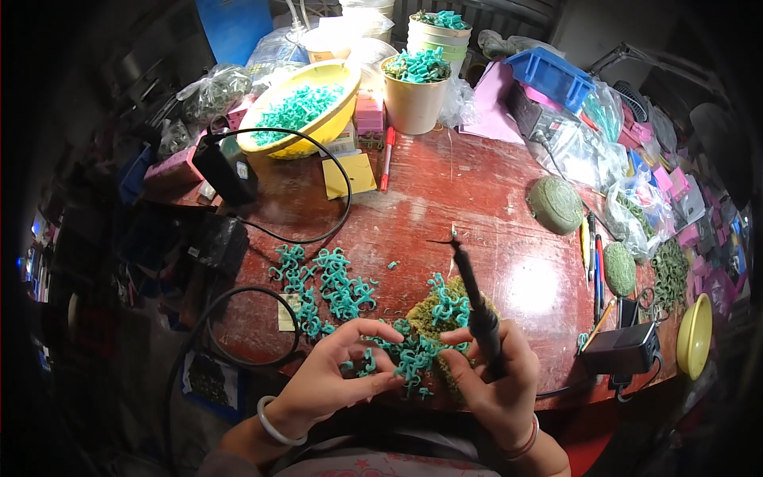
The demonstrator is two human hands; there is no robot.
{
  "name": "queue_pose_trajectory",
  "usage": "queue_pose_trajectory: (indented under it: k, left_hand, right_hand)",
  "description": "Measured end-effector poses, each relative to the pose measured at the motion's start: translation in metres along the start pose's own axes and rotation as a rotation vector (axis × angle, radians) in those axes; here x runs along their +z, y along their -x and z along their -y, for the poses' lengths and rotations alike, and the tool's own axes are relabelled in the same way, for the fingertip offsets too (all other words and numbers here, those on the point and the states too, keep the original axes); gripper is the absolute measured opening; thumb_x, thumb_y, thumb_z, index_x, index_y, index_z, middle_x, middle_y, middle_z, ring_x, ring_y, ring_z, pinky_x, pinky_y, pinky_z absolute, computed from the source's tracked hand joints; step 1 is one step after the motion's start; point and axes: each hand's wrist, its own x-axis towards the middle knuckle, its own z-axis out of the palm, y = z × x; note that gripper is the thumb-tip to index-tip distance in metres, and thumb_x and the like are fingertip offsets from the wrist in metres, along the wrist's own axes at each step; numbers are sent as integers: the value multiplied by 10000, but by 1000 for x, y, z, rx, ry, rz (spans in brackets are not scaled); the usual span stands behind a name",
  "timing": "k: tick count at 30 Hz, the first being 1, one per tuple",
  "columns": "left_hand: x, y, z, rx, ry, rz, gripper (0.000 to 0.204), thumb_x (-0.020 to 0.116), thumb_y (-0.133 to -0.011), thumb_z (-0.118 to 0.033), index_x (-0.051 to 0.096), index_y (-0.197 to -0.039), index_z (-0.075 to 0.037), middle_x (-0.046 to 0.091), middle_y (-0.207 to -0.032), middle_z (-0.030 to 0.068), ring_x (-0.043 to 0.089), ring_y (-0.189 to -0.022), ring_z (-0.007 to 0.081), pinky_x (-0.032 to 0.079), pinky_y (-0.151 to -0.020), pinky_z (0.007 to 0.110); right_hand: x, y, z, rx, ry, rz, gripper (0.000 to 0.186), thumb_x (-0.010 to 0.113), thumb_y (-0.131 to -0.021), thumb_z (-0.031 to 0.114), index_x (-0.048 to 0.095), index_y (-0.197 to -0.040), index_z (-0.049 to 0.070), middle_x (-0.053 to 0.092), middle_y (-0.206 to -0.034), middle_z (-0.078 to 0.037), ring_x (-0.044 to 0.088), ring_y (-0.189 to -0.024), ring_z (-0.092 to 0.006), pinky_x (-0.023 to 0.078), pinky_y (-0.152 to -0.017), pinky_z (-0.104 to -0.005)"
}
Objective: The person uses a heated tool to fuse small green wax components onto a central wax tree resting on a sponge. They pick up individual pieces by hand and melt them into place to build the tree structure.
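Observation:
My right hand (505, 381) grips a black soldering-iron-like pen (478, 314), its thin, bent tip pointing up and away from me. The thumb and a fingertip of that hand reach toward a heap of small teal hooked pieces (417, 358) at the table's near edge. On the left of this heap, my left hand (338, 378) curves with thumb and forefinger apart. A few teal pieces show in the gap; whether any finger touches them I cannot tell. Beneath the heap lies a mossy, yellow-green pad (433, 318), partly hidden by the pen and hand.
More teal pieces (342, 286) lie left of the pad. A yellow basin (342, 119) and a white bucket (416, 103) hold similar pieces at the back. A black cable (347, 183) loops on the left. Right are a green stone-like disc (555, 205), pens and a black box (620, 350).

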Motion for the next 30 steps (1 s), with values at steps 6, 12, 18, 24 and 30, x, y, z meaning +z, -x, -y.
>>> queue_pose_trajectory:
  k: [6,12,18,24,30]
  left_hand:
    - [-1,5,10,-147,201,-30,382,693,-836,-9,561,-1193,-23,558,-836,-21,503,-599,14,345,-475,146]
    - [9,4,10,-178,296,15,361,660,-858,19,566,-1206,14,549,-885,20,493,-606,20,317,-455,165]
    - [8,3,13,-125,91,15,354,685,-864,-65,610,-1210,-71,545,-823,-45,458,-610,2,359,-513,164]
    - [13,1,12,-120,2,1,347,690,-860,-70,625,-1201,-83,567,-816,-40,466,-609,7,371,-528,167]
    - [12,2,13,-124,6,-12,347,689,-858,-66,625,-1199,-80,572,-798,-40,472,-610,8,380,-536,172]
  right_hand:
    - [-18,17,-6,-94,172,-65,208,763,-785,123,586,-859,41,575,-651,-56,513,-498,-122,387,-464,-254]
    - [-62,58,1,-156,565,-63,331,628,-901,362,608,-825,40,543,-662,-119,536,-535,-287,434,-516,-355]
    - [-70,79,-15,-119,862,22,317,636,-889,353,600,-816,48,556,-689,-128,543,-565,-316,439,-528,-379]
    - [-50,74,-17,-134,624,69,282,644,-879,302,585,-816,34,580,-722,-145,568,-605,-337,456,-556,-389]
    - [-38,70,-22,-128,572,80,218,691,-836,223,584,-812,35,576,-714,-141,573,-604,-329,456,-549,-375]
